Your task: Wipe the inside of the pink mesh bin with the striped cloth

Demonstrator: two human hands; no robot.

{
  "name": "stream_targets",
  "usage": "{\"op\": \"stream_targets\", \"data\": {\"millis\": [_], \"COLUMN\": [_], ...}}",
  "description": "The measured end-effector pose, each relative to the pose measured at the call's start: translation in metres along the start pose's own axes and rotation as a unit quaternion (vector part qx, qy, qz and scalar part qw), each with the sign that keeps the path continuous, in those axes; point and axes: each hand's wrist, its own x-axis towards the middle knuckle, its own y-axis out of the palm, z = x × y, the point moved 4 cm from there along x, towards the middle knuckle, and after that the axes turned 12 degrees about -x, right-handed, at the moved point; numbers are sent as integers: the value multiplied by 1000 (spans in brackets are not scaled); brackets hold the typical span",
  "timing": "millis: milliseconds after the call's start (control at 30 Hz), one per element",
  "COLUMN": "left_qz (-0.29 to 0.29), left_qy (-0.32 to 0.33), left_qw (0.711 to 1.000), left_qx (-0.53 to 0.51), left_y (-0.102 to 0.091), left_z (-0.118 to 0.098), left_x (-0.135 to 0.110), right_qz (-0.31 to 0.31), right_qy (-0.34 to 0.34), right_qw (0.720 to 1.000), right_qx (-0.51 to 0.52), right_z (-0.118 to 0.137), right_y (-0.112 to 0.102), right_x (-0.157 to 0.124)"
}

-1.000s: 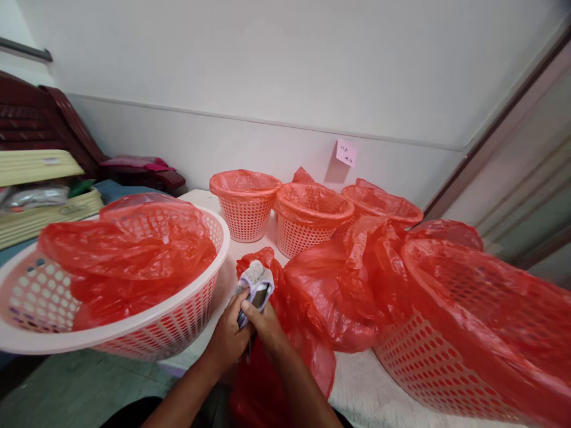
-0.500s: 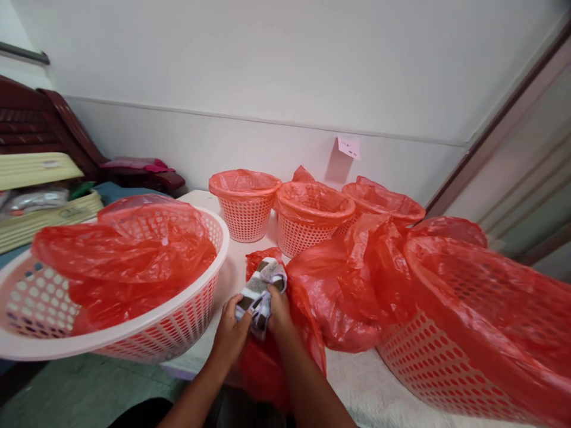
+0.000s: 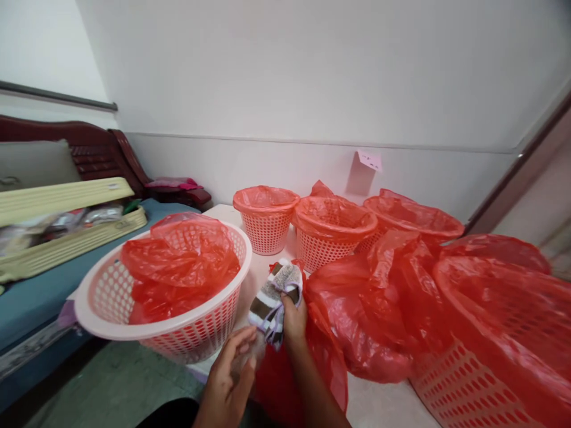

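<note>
My right hand (image 3: pixel 294 318) is closed round a folded striped sock (image 3: pixel 273 296), grey, brown and lilac, held up above the front edge of the white table (image 3: pixel 263 270). Just below and left of it, my left hand (image 3: pixel 234 371) has come away from the sock, its fingers loosely apart and holding nothing. A loose red plastic bag (image 3: pixel 285 380) hangs under both hands. The big pink basket (image 3: pixel 178 330) lined with red plastic sits immediately left of my hands.
Three small red-lined baskets (image 3: pixel 266 229) stand along the back wall under a pink note (image 3: pixel 369 160). A large lined basket (image 3: pixel 491 333) and crumpled red bags (image 3: pixel 357 303) fill the right. A bed with a yellow case (image 3: pixel 66 238) lies at the left.
My left hand has let go of the sock and dropped lower; the right hand alone keeps it up. The camera has swung left, showing more of the bed.
</note>
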Motion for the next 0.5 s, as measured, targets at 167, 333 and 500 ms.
{"op": "stream_targets", "data": {"millis": [167,333,500], "left_qz": [-146,-197,-31], "left_qy": [110,76,47], "left_qw": [977,936,953], "left_qx": [109,282,298], "left_y": [-73,-154,-162], "left_z": [-78,-144,-158], "left_x": [-32,28,107], "right_qz": [128,238,234], "right_qy": [-16,-43,-21], "right_qw": [992,969,968], "right_qx": [-4,-58,-86], "right_z": [14,7,3], "right_y": [20,38,42], "right_x": [-24,-40,-45]}}
